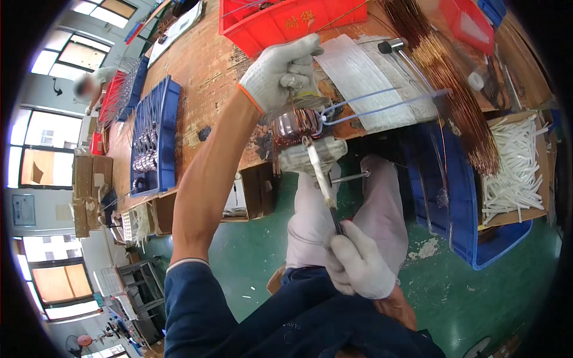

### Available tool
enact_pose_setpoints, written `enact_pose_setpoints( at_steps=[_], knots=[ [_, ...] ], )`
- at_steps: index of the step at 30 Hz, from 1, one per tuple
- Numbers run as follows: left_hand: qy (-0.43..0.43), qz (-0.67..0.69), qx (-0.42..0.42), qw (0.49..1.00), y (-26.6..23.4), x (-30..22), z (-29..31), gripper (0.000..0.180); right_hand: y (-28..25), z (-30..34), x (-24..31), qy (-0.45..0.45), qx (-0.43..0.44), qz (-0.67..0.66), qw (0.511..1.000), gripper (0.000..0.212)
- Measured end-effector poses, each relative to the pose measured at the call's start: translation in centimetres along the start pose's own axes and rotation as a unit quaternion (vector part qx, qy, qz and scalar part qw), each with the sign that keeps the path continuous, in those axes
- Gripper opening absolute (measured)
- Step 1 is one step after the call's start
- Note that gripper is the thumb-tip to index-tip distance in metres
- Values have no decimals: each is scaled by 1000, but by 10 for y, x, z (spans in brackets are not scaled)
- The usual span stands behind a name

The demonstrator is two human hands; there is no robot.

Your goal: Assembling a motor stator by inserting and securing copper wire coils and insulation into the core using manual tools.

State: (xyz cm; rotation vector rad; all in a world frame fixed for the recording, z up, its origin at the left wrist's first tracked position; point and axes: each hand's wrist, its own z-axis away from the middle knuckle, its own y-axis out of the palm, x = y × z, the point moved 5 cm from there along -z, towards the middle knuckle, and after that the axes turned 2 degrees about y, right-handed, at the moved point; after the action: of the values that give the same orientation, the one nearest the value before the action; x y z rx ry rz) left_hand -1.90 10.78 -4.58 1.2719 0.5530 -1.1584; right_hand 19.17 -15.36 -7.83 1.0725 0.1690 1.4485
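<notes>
My left hand (283,74), in a white knit glove with an orange cuff, is raised just above the table's front edge. Its fingers are curled together, and what they pinch, if anything, is too small to make out. Below it, a stator (296,124) with copper windings and blue lead wires (364,106) sits on a pale, cloth-like wrapped holder (313,155) at the edge. My right hand (361,262), gloved in white, is closed round the dark handle of a rod-shaped tool (325,185). The tool's pale shaft slants up to the stator's near side.
A red bin (292,30) stands behind my left hand. Blue trays (173,119) of wired parts line the left side. To the right are a small hammer (392,46), copper wire bundles (459,77), a blue crate (444,191) and a box of white tubes (513,161). Another person (95,86) is far left.
</notes>
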Motion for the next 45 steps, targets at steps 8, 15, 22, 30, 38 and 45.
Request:
enact_pose_setpoints(
  at_steps=[8, 15, 22, 30, 38, 45],
  knots=[
    [65, -123, -82, 987, 10, -5, 2, 46, -125, 116, -92, 114, -171, 215, 955, 17],
    [242, -422, -237, 841, 0, -38, 3, 47, -31, 35, -16, 47, 97, 39, 993, 20],
    [284, -573, -248, 728, -6, -29, -4, 54, 50, -60, 0, -81, 44, -207, 974, 32],
    [262, -558, -215, 757, 7, -21, 6, 52, 16, -75, 18, -426, -107, 474, 763, 17],
    [70, -549, -59, 831, 24, -27, 44, 50, 1, -9, -17, -8, 24, 20, 999, 18],
    [328, -760, 122, 548, 35, -25, 86, 49, -80, 98, -100, 170, 131, 44, 976, 13]
  ],
)
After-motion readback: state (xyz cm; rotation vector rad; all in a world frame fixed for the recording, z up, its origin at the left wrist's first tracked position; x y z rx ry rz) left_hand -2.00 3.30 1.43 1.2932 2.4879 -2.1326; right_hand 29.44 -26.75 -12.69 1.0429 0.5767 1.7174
